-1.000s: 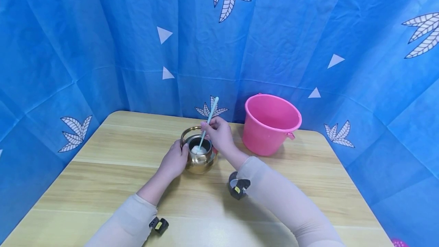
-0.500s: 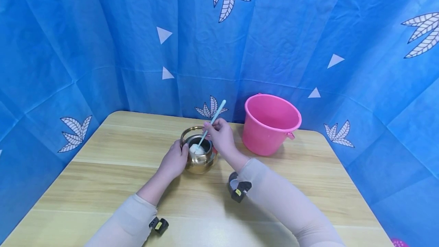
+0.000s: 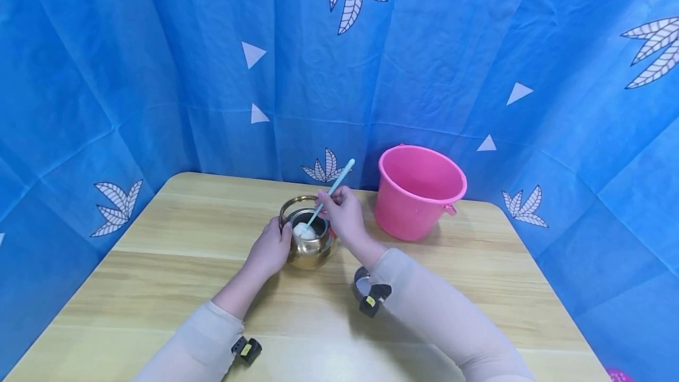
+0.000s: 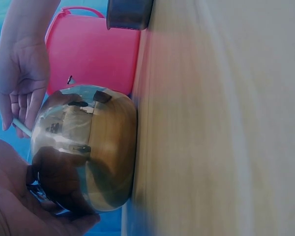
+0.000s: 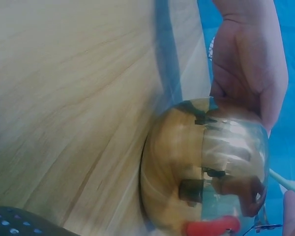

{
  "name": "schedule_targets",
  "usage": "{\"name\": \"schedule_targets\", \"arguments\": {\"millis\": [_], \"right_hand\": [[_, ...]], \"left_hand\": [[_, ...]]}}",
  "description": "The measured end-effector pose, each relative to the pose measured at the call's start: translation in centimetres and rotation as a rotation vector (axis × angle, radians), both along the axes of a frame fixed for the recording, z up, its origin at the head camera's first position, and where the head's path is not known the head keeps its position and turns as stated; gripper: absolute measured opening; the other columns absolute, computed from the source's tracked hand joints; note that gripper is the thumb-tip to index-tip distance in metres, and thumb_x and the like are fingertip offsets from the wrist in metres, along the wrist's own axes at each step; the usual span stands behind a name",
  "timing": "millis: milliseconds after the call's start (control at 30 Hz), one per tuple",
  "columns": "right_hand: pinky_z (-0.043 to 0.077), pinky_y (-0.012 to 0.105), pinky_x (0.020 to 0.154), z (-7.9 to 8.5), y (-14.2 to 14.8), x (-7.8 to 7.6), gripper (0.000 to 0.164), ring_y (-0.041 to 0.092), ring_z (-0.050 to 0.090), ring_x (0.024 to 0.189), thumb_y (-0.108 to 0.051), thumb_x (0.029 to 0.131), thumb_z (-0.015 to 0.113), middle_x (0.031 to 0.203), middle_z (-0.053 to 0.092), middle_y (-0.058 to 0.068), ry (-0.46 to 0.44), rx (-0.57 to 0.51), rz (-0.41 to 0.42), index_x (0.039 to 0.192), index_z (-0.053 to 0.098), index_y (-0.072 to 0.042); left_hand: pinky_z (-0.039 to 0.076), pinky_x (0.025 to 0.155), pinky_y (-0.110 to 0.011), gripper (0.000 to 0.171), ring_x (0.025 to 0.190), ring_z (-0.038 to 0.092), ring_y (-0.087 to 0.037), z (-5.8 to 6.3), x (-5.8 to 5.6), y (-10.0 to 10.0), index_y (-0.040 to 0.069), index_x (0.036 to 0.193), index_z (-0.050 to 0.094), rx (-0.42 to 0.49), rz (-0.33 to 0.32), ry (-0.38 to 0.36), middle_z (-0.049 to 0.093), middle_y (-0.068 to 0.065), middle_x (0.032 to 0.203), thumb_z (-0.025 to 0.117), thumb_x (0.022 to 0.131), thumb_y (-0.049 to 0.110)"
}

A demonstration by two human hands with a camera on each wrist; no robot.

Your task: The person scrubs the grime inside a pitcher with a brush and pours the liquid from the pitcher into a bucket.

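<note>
A shiny gold kettle [image 3: 309, 252] with a raised hoop handle [image 3: 288, 205] stands on the table, its round mouth uncovered. My left hand [image 3: 269, 246] holds it by the left side, thumb near the rim. Between thumb and fingers, my right hand [image 3: 343, 211] pinches a thin light blue stick [image 3: 339, 177] that slants down into the mouth. At the stick's lower end, inside the mouth, is a white lump [image 3: 305, 230] like a sponge head. In the right wrist view, a red part [image 5: 211, 226] sticks out from the kettle's side.
Behind and right of the kettle, a pink bucket [image 3: 408, 217] stands near the table's back edge. A blue patterned curtain [image 3: 329, 75] hangs around the wooden table [image 3: 175, 287]. A dark camera [image 3: 369, 305] is strapped under the right sleeve.
The stick's upper end has swung right and slightly down, so it leans more. My right hand has shifted slightly right; the left hand and kettle have stayed put.
</note>
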State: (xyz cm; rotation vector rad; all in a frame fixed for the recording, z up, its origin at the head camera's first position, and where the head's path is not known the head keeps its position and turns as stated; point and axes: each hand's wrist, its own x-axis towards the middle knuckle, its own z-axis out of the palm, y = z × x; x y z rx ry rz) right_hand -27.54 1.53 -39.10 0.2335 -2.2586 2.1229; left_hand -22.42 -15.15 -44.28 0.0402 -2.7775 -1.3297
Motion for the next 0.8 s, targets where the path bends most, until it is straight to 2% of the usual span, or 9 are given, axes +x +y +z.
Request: {"name": "schedule_targets", "arguments": {"millis": [300, 567, 800], "right_hand": [[0.061, 0.035, 0.080, -0.03, -0.06, 0.20, 0.019, 0.031, 0.072, 0.090, -0.014, 0.100, 0.062, 0.099, 0.070, 0.023, -0.006, -0.051, -0.005, 0.105, 0.054, 0.003], [0.060, 0.033, 0.081, -0.01, 0.02, 0.54, 0.018, 0.027, 0.072, 0.092, -0.014, 0.100, 0.062, 0.099, 0.070, 0.021, -0.023, -0.090, -0.004, 0.105, 0.055, 0.002], [0.059, 0.032, 0.082, -0.24, 0.05, 0.78, 0.018, 0.035, 0.072, 0.096, -0.012, 0.099, 0.063, 0.099, 0.070, 0.023, 0.017, -0.101, -0.012, 0.103, 0.053, 0.003]], "left_hand": [[0.034, 0.112, -0.058, 0.057, 0.134, 0.042, -0.049, 0.00, -0.01, 0.12, -0.014, 0.144, 0.034, -0.017, 0.003, 0.012, 0.044, -0.036, 0.142, 0.030, 0.108, 0.031], [0.034, 0.112, -0.058, 0.058, 0.135, 0.042, -0.049, -0.03, 0.05, 0.06, -0.014, 0.145, 0.033, -0.014, 0.001, 0.004, 0.044, -0.036, 0.143, 0.030, 0.109, 0.032], [0.033, 0.112, -0.058, 0.059, 0.135, 0.041, -0.050, -0.02, 0.04, 0.01, -0.014, 0.145, 0.033, -0.009, 0.000, 0.001, 0.043, -0.036, 0.143, 0.029, 0.109, 0.032]]}}
